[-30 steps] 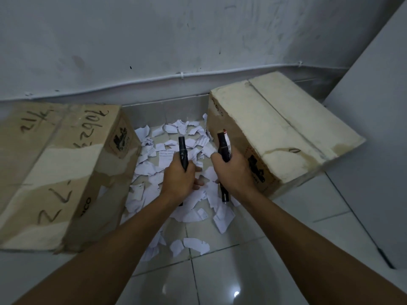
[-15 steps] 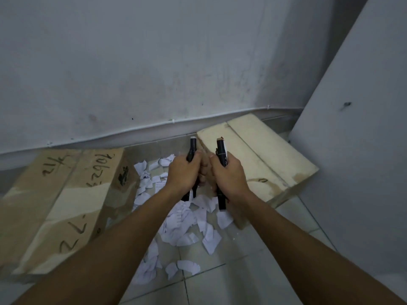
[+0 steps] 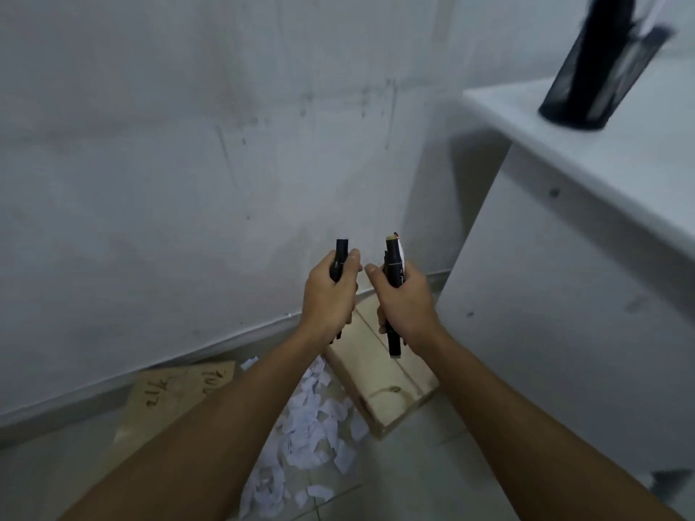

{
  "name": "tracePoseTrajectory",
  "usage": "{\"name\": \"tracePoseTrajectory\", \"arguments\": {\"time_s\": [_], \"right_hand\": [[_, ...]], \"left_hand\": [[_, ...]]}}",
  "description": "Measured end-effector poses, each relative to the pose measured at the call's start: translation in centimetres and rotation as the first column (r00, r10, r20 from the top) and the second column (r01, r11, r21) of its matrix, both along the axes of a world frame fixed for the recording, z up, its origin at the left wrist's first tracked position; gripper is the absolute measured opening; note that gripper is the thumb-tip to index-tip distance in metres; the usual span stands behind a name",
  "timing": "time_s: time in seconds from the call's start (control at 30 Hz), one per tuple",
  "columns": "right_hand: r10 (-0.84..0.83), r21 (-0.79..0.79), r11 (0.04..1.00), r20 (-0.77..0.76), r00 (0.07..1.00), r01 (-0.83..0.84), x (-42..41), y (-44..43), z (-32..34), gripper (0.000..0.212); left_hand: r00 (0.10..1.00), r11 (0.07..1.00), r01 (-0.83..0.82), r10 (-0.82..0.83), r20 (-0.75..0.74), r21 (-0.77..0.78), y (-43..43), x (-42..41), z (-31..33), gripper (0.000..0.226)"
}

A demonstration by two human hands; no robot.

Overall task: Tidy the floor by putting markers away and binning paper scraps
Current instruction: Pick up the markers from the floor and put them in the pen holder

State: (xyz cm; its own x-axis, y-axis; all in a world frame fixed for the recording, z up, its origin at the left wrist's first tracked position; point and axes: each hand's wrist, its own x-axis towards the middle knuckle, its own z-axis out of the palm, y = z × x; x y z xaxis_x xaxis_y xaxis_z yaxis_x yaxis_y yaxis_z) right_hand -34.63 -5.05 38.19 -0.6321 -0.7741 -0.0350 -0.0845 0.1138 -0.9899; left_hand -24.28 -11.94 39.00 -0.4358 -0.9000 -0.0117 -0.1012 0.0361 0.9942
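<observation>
My left hand (image 3: 328, 295) grips a black marker (image 3: 339, 255) upright, its top poking above my fist. My right hand (image 3: 404, 300) grips black markers (image 3: 394, 265) upright, with a white scrap tucked behind them; one lower end sticks out below the fist. Both hands are raised in front of the grey wall, side by side and slightly apart. Torn white paper scraps (image 3: 306, 426) lie on the tiled floor far below, between two cardboard boxes. A black mesh pen holder (image 3: 598, 69) stands on the white cabinet at the upper right.
A white cabinet (image 3: 571, 295) fills the right side, its top edge above hand height. A pale cardboard box (image 3: 380, 385) lies beside it on the floor, and a brown box (image 3: 169, 400) lies to the left, partly behind my left arm.
My view and both hands have risen from floor level with the markers still held. The cabinet top and the black mesh holder have come into view; the scraps and boxes have dropped lower.
</observation>
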Motion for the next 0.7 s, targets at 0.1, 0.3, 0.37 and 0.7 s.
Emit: {"name": "tracePoseTrajectory", "arguments": {"time_s": [0.1,0.3,0.37,0.7], "right_hand": [[-0.029,-0.019,0.999,-0.013,1.000,0.028,-1.0,0.2,7.0,0.026],[-0.091,-0.047,0.995,0.011,0.996,0.092,-2.7,2.7,23.0,0.030],[-0.127,-0.051,0.990,0.034,0.991,0.129,-3.2,3.8,27.8,0.029],[-0.260,-0.092,0.961,0.021,0.965,0.260,-5.7,8.0,42.4,0.026]], "left_hand": [[1.000,0.999,0.008,-0.007,-0.010,0.039,-0.1,-1.0,6.9,0.040],[0.999,0.994,0.039,-0.035,-0.040,0.098,1.9,-3.1,22.3,0.040],[0.999,0.993,0.043,-0.040,-0.032,0.107,2.9,-3.9,27.0,0.039],[0.985,0.988,0.154,-0.151,-0.078,0.031,8.5,-8.3,41.9,0.037]]}}
